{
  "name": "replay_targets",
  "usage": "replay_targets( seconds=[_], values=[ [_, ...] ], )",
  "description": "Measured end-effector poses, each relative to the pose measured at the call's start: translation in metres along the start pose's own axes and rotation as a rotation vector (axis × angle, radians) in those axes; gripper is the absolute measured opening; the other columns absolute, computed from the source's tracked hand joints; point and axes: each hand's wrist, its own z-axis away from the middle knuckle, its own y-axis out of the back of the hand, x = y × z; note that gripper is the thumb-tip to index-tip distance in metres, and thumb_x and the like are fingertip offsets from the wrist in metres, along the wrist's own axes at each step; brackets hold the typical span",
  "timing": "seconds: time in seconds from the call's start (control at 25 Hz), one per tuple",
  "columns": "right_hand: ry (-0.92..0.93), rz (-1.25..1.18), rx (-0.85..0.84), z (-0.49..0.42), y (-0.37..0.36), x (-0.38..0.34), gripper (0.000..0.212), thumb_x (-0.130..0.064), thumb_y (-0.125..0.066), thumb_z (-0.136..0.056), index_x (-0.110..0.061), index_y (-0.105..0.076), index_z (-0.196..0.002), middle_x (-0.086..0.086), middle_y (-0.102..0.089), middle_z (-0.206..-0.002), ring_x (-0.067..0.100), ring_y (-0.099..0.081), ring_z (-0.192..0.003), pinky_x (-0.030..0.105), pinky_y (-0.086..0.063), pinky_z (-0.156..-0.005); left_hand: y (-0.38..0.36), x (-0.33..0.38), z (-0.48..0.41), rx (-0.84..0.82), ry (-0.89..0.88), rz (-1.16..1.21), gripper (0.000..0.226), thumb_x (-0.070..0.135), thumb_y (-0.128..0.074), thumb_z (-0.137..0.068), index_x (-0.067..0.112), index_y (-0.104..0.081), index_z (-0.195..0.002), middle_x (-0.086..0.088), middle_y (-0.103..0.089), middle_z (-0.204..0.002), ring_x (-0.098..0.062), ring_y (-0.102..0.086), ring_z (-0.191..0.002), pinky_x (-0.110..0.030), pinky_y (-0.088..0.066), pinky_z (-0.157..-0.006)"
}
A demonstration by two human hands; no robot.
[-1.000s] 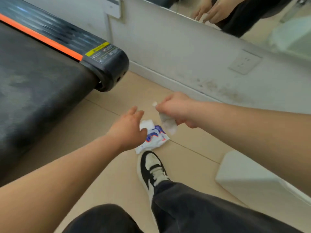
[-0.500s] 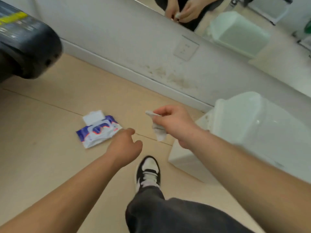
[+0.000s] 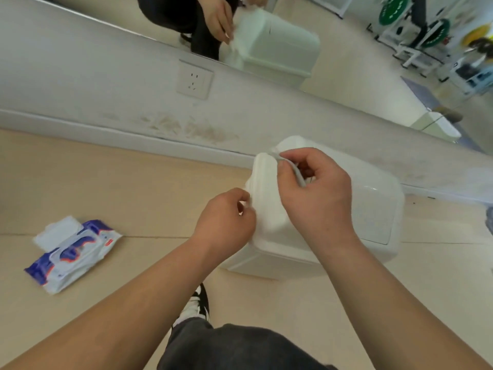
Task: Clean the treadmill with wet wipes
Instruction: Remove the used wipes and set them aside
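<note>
Gripping one white wet wipe [image 3: 266,188] with both hands, just right of centre, pulled out into an upright sheet. Left hand [image 3: 226,222] at 7 o'clock of the sheet: fingers [image 3: 244,194] curled in, pinching the lower left edge against the thumb. Right hand [image 3: 320,201] at 3 o'clock of the sheet: thumb and forefinger closed on the top edge, other fingers loosely curled behind, nothing else held. Both forearms bare, reaching in from 6 o'clock.

Directly behind the wipe and the right hand, a white lidded bin [image 3: 373,217] on the floor [image 3: 133,182], close to the wall; whether wipe and bin touch, impossible to say.

At 8 o'clock of the left hand, well apart from it, a blue and white pack of wet wipes [image 3: 72,252] lying flat on the tan floor, its flap [image 3: 57,231] folded open toward 11 o'clock.

At 12 o'clock, a white wall socket [image 3: 194,80] above the skirting board [image 3: 106,134], with brownish marks on the wall between them. Higher, toward 1 o'clock, a mirror [image 3: 346,62] reflecting the hands, the bin and gym equipment.

At 6 o'clock, a black and white shoe [image 3: 194,305] and a dark trouser leg [image 3: 240,348].
</note>
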Motion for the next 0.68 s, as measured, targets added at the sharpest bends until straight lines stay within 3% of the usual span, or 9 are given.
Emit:
replay_targets(
  seconds=[0.16, 0.32, 0.44, 0.52, 0.6, 0.68],
  values=[
    [-0.196, 0.138, 0.006, 0.0, 0.022, 0.026, 0.008, -0.021, -0.06, -0.094, -0.027, -0.062, -0.098, -0.011, -0.065, -0.091, 0.014, -0.064, -0.085, 0.033, -0.052, -0.077, -0.001, -0.002, -0.004, 0.019, 0.023, 0.007, 0.025, 0.024, -0.056, -0.098, 0.026, -0.064, -0.122, 0.018, -0.064, -0.1, -0.012, -0.065, -0.089, -0.033, -0.055, -0.085],
    [-0.389, 0.177, -0.202, 0.007, 0.027, 0.038, 0.016, -0.016, -0.056, -0.093, -0.029, -0.064, -0.099, -0.013, -0.067, -0.092, 0.015, -0.066, -0.088, 0.03, -0.052, -0.071, 0.001, -0.007, -0.007, -0.016, 0.018, 0.003, 0.03, 0.027, -0.057, -0.098, 0.028, -0.062, -0.128, 0.021, -0.062, -0.106, -0.01, -0.064, -0.091, -0.035, -0.056, -0.089],
    [-0.344, 0.594, -0.448, 0.006, 0.043, 0.022, 0.014, -0.028, -0.051, -0.096, -0.02, -0.062, -0.092, -0.009, -0.065, -0.083, 0.017, -0.06, -0.074, 0.032, -0.049, -0.064, 0.007, -0.019, -0.006, -0.031, 0.039, -0.011, 0.036, 0.029, -0.057, -0.099, 0.026, -0.059, -0.134, 0.018, -0.063, -0.112, -0.012, -0.067, -0.092, -0.038, -0.058, -0.088],
    [-0.272, 0.784, -0.468, 0.006, 0.056, -0.002, 0.03, -0.042, -0.051, -0.098, -0.019, -0.058, -0.08, -0.004, -0.063, -0.073, 0.02, -0.059, -0.069, 0.032, -0.046, -0.06, 0.017, -0.032, -0.004, -0.023, 0.051, -0.039, 0.035, 0.028, -0.057, -0.099, 0.026, -0.06, -0.134, 0.016, -0.064, -0.113, -0.012, -0.068, -0.092, -0.036, -0.058, -0.086],
    [-0.119, 0.728, -0.393, 0.015, 0.052, -0.04, 0.038, -0.059, -0.048, -0.096, -0.025, -0.066, -0.093, -0.008, -0.069, -0.082, 0.023, -0.066, -0.082, 0.036, -0.053, -0.07, 0.03, -0.049, -0.004, -0.005, 0.084, -0.085, 0.032, 0.027, -0.058, -0.099, 0.024, -0.063, -0.131, 0.014, -0.065, -0.11, -0.011, -0.067, -0.09, -0.027, -0.055, -0.081],
    [0.072, 0.543, -0.439, 0.026, 0.019, -0.079, 0.044, -0.068, -0.044, -0.093, -0.035, -0.068, -0.111, -0.011, -0.072, -0.093, 0.019, -0.067, -0.094, 0.035, -0.054, -0.081, 0.049, -0.069, -0.004, -0.005, 0.132, -0.193, 0.026, 0.028, -0.055, -0.098, 0.021, -0.065, -0.121, 0.013, -0.064, -0.101, -0.005, -0.063, -0.081, -0.01, -0.046, -0.069]
  ],
)
